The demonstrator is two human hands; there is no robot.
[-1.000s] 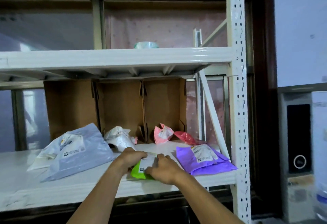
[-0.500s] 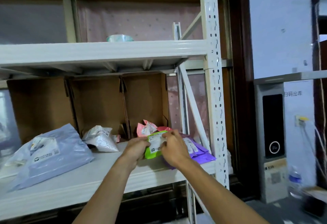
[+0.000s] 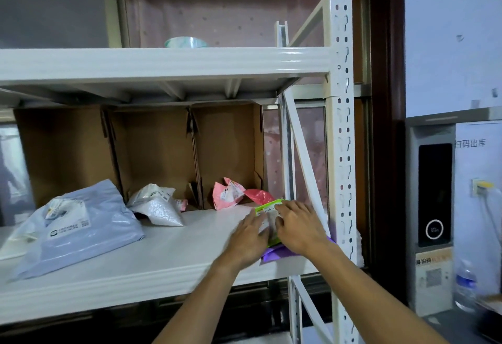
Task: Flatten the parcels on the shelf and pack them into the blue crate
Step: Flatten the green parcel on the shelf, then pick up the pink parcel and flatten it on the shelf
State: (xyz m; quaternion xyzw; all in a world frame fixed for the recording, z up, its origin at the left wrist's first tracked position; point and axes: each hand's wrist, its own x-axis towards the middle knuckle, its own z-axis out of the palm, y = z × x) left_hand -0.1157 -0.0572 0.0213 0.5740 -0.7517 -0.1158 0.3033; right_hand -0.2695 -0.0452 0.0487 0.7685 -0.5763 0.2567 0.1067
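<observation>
Person is standing at a white metal rack, both bare arms reaching onto the lower shelf (image 3: 163,256). Left hand (image 3: 251,235) and right hand (image 3: 298,229) are lying side by side, almost touching, palms down on the green parcel (image 3: 269,206). Fingers on both are looking flat and fairly straight, pressing down rather than wrapping round it; nothing is being pinched as far as I can see. Only the far edge of the green parcel and a strip of its white label are showing between and past the fingers. It is sitting on top of the purple parcel (image 3: 274,254), which is peeking out under the wrists at the shelf's right front end, just beside the perforated upright (image 3: 339,139).

Other parcels are lying on the same shelf. A pink parcel (image 3: 227,194) is crumpled and standing up at the back. A red parcel (image 3: 259,196) is lying just beside it on the right, just behind the green one. A white parcel (image 3: 156,209) is puffing up toward the middle, and a big grey-blue parcel (image 3: 87,231) is sprawling at the left, well apart from the hands. Open cardboard boxes (image 3: 152,153) are lining the back of the shelf. A roll of clear tape (image 3: 186,42) is sitting on the upper shelf (image 3: 163,62). Off to the right, a grey scanner kiosk (image 3: 434,194) is standing against the wall with a water bottle (image 3: 466,286) near its foot.
</observation>
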